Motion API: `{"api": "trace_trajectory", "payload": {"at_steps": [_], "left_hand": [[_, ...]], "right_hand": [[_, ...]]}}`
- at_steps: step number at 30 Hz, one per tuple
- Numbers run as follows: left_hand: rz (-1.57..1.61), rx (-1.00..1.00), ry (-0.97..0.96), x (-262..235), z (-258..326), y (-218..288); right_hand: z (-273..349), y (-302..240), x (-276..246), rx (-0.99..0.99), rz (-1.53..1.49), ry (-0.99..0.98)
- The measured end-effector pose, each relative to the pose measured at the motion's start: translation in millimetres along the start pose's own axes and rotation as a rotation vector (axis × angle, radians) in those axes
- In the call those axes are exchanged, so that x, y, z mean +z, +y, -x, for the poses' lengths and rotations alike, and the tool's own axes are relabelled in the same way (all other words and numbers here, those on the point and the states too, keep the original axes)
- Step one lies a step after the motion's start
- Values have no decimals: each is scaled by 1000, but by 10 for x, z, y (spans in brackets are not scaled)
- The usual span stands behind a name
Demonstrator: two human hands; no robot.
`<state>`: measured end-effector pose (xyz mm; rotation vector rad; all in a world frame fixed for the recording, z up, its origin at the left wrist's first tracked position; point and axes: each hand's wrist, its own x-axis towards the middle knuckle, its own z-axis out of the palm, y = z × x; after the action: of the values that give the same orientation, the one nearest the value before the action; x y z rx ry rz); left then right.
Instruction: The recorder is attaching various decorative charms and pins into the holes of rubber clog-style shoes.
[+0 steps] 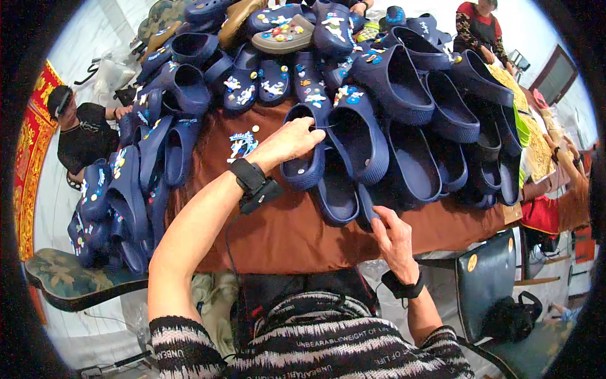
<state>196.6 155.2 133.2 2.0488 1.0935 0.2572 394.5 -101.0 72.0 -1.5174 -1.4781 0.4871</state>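
Note:
My left hand point(295, 138) reaches over a navy clog point(302, 174) near the middle of the table, its fingers pinched together above the shoe's opening. What they hold, if anything, is too small to make out. Lower and to the right, my right hand point(394, 237) pinches the heel end of another navy clog point(366, 207), most of which is hidden under its neighbours. Beside these lies a navy clog point(360, 142) with colourful charms on its toe. A cluster of small blue and white charms point(242, 145) rests on the brown cloth point(271, 234) left of my left hand.
Navy clogs are heaped at the back, at the right and in a left pile point(126, 189); a grey-brown clog point(284, 36) tops the back heap. A camouflage-pattern seat point(82, 278) stands left, a dark chair point(486, 278) right. Other people point(88, 139) are around the table.

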Motion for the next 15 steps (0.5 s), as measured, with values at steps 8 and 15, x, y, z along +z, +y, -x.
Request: {"api": "trace_trajectory", "payload": {"at_steps": [8, 15], "left_hand": [[66, -10, 146, 236, 14, -196], [90, 32, 277, 347, -29, 11]], "right_hand": [[-38, -19, 70, 37, 29, -82], [-152, 35, 52, -11, 42, -2]]}}
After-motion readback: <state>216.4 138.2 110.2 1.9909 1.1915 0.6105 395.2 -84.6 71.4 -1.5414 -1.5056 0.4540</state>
